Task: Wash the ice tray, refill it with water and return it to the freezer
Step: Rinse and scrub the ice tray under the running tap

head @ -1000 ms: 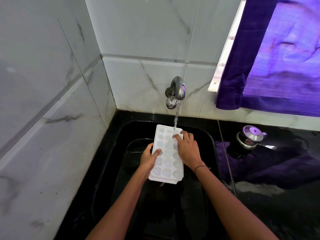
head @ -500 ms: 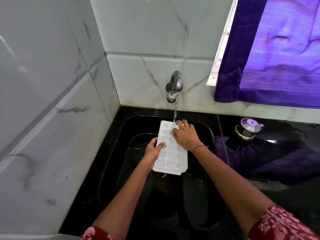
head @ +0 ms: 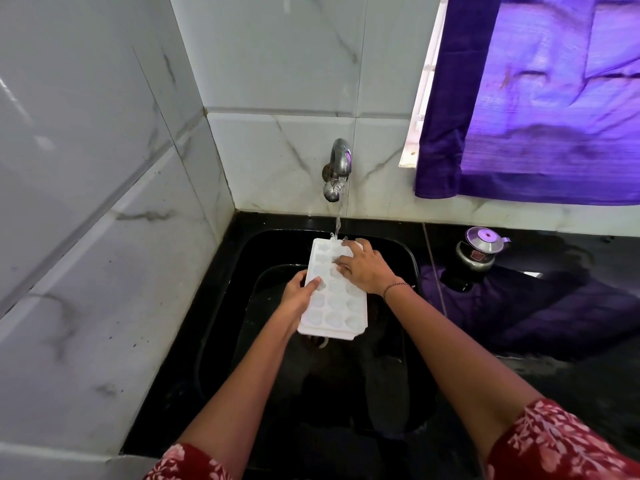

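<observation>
While under one tap, one tray: left grip round edge, right grip flat.

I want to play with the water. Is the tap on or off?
On. Water runs in a thin stream from the tap onto the far end of the tray.
</observation>
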The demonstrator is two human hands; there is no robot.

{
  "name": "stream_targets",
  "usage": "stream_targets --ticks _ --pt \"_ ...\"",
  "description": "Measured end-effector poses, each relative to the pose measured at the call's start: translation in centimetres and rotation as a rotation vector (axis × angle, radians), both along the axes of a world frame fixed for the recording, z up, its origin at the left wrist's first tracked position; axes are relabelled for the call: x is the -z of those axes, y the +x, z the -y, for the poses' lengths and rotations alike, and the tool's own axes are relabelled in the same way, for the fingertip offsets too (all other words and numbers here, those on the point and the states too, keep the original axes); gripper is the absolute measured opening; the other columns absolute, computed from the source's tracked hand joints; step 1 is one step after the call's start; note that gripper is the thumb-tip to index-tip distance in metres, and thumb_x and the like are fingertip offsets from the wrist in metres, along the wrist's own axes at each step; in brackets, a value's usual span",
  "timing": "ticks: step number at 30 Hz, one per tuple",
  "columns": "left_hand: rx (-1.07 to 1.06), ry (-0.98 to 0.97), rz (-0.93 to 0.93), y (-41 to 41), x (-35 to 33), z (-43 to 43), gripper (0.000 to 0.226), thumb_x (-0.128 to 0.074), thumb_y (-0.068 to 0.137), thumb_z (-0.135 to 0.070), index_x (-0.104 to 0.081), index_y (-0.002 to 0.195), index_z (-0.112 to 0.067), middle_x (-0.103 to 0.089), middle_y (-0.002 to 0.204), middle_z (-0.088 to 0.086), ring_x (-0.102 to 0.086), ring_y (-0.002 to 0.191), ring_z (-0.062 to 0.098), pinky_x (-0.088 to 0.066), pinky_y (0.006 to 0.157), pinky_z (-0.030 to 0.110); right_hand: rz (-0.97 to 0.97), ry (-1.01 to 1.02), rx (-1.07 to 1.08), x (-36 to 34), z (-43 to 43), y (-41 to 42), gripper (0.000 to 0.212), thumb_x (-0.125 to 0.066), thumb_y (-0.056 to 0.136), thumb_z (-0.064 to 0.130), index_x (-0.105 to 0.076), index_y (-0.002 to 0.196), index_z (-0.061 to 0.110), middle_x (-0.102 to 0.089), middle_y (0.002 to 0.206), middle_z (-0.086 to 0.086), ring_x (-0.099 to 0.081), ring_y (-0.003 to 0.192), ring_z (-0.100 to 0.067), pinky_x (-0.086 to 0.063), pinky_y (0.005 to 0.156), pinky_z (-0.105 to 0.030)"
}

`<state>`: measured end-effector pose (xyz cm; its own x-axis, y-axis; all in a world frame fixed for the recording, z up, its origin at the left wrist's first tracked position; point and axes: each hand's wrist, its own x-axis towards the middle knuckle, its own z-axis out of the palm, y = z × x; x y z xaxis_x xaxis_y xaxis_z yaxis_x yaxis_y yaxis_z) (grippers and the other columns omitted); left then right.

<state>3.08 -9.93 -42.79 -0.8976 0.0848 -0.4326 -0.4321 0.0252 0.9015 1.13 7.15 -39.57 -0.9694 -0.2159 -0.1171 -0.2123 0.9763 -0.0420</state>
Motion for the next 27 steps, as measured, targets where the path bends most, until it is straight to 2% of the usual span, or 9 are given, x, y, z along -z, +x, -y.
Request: stream_targets --ticks 5,9,12,15,20,22,27 --pt "0.039 0.038 0.007 0.1 -0.5 -0.9 0.031 -0.059 0.092 -0.019 -0.054 0.122 -0.013 -0.066 0.098 0.007 -0.065 0.085 0.024 -0.055 0.075 0.038 -0.115 0.183 -0.046 -0.5 -0.6 0.3 0.045 -0.028 0.101 0.041 -0.046 0.135 0.018 -0.028 0.15 -0.006 -0.022 0.14 -0.028 -0.033 0.105 -0.04" --pt "0.061 0.031 -0.006 -0.9 -1.6 -1.2 0.031 -0.058 0.093 -0.02 -0.054 0.123 -0.015 -0.066 0.096 0.006 -0.065 0.082 0.021 -0.054 0.067 0.034 -0.107 0.06 0.037 -0.9 -0.7 -0.1 0.046 -0.033 0.1 0.043 -0.046 0.134 0.015 -0.03 0.148 -0.006 -0.026 0.136 -0.027 -0.034 0.103 -0.04" --pt "0.073 0.045 -0.015 -1.8 -2.4 -1.7 0.03 -0.057 0.093 -0.02 -0.053 0.123 -0.015 -0.065 0.095 0.005 -0.064 0.083 0.021 -0.054 0.068 0.034 -0.121 -0.061 0.102 -1.3 -0.9 -0.6 0.042 -0.038 0.099 0.039 -0.045 0.132 0.016 -0.032 0.145 -0.007 -0.027 0.134 -0.028 -0.036 0.102 -0.042" --pt "0.079 0.046 -0.038 -2.8 -2.9 -2.1 0.033 -0.056 0.094 -0.019 -0.052 0.126 -0.012 -0.064 0.102 0.009 -0.063 0.087 0.024 -0.054 0.074 0.035 -0.137 -0.111 0.128 -1.8 -1.0 -1.4 0.037 -0.04 0.098 0.035 -0.046 0.131 0.018 -0.034 0.143 -0.007 -0.028 0.132 -0.029 -0.036 0.1 -0.043" --pt "0.088 0.089 -0.025 -3.6 -3.5 -2.3 0.029 -0.055 0.094 -0.018 -0.053 0.123 -0.013 -0.065 0.095 0.008 -0.064 0.078 0.021 -0.054 0.069 0.033 -0.151 -0.133 0.131 -2.5 -0.7 -2.5 0.038 -0.039 0.098 0.036 -0.042 0.135 0.025 -0.032 0.146 -0.006 -0.026 0.134 -0.029 -0.03 0.105 -0.048" --pt "0.109 0.089 -0.027 -3.8 -3.4 -2.4 0.03 -0.056 0.094 -0.017 -0.053 0.123 -0.012 -0.066 0.09 0.006 -0.064 0.077 0.021 -0.055 0.07 0.034 -0.169 -0.086 0.098 -2.4 -0.5 -2.8 0.035 -0.036 0.099 0.037 -0.047 0.132 0.029 -0.031 0.147 -0.005 -0.024 0.136 -0.029 -0.026 0.107 -0.052" --pt "0.134 0.062 -0.053 -4.0 -2.9 -2.9 0.029 -0.056 0.093 -0.017 -0.055 0.122 -0.013 -0.066 0.094 0.007 -0.065 0.08 0.021 -0.054 0.075 0.034 -0.187 -0.037 0.105 -1.8 -0.1 -3.3 0.04 -0.031 0.1 0.041 -0.053 0.127 0.021 -0.03 0.148 -0.004 -0.023 0.137 -0.028 -0.023 0.107 -0.052"
